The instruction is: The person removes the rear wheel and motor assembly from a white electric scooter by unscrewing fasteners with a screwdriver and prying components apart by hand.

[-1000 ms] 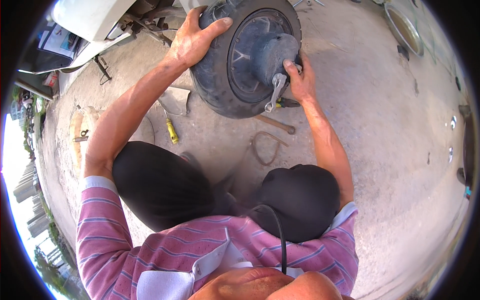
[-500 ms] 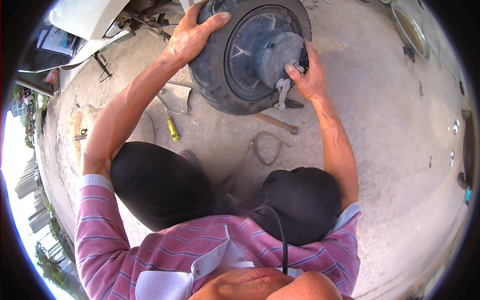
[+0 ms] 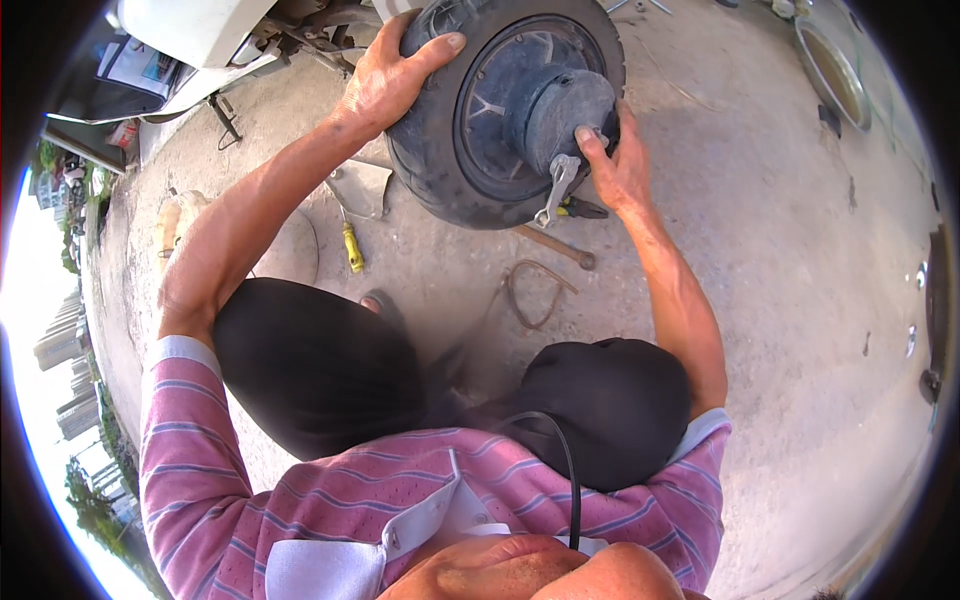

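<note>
A black-tyred wheel [image 3: 425, 150] stands tilted on the concrete in front of me, its hub side toward me. My left hand [image 3: 390, 85] grips the tyre at its upper left, thumb on the sidewall and fingers over the tread. My right hand [image 3: 618, 170] grips the round grey drum [image 3: 572, 115] at the hub's right edge, thumb beside a small metal lever [image 3: 562, 180] that hangs from it. Some of its fingers are hidden behind the drum. Pliers [image 3: 584, 208] with dark jaws lie just below the wheel, partly behind the lever.
A wooden-handled tool [image 3: 560, 248] and a bent brown loop [image 3: 530, 318] lie between wheel and knees. On the left are a yellow-handled screwdriver [image 3: 353, 248] and a metal plate [image 3: 362, 190]. A white vehicle body [image 3: 205, 30] stands upper left; a round basin [image 3: 832, 75] stands upper right.
The lever's free end has swung toward the lower left. My right hand has slid slightly down the drum's edge, and the wheel sits a little differently. The left hand keeps its grip.
</note>
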The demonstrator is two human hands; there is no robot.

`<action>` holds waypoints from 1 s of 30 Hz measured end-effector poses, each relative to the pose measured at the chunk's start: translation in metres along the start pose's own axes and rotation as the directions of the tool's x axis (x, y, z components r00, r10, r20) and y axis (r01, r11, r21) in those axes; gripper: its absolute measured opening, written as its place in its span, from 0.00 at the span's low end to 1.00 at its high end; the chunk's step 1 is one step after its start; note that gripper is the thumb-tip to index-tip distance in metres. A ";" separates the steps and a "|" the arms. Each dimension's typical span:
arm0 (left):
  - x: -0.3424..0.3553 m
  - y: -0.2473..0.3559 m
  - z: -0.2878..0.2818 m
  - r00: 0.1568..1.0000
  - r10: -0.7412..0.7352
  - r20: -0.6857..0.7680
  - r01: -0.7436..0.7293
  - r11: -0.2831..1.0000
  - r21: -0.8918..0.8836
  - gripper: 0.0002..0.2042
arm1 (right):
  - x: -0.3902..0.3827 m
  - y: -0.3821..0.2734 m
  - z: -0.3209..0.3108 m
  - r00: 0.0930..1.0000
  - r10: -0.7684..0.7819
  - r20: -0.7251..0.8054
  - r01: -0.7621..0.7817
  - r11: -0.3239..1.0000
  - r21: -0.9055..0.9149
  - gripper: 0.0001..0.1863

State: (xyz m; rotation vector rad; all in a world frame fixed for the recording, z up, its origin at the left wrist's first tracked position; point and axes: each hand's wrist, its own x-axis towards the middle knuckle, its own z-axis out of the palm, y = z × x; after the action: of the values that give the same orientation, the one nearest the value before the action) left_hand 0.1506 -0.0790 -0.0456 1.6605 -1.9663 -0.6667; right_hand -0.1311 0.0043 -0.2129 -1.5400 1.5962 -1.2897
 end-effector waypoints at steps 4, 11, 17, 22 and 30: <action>-0.018 0.017 0.003 1.000 0.007 -0.026 -0.006 1.000 0.023 0.47 | 0.021 0.000 -0.037 0.927 -0.331 0.175 0.350 0.933 -0.088 0.53; -0.028 0.043 0.012 0.999 0.054 -0.004 -0.054 0.998 0.034 0.45 | 0.004 0.019 -0.044 0.954 -0.238 0.183 0.256 0.963 -0.083 0.53; -0.034 0.049 0.021 0.997 0.040 -0.064 -0.043 0.998 -0.037 0.46 | -0.019 0.026 -0.029 0.992 0.095 0.087 -0.111 0.974 0.196 0.55; -0.033 0.055 0.022 0.998 0.046 -0.035 -0.044 0.998 0.039 0.48 | -0.011 0.032 -0.035 0.999 -0.037 0.027 0.028 0.960 0.277 0.52; -0.036 0.092 0.023 0.997 -0.035 -0.065 0.033 0.999 -0.028 0.44 | 0.025 0.032 -0.068 0.873 -0.475 0.115 0.477 0.879 0.004 0.52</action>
State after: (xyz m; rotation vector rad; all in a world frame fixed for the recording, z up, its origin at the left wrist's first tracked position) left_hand 0.0721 -0.0292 -0.0062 1.6817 -1.8794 -0.6405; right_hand -0.2098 -0.0064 -0.2109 -2.0720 1.2009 -1.4005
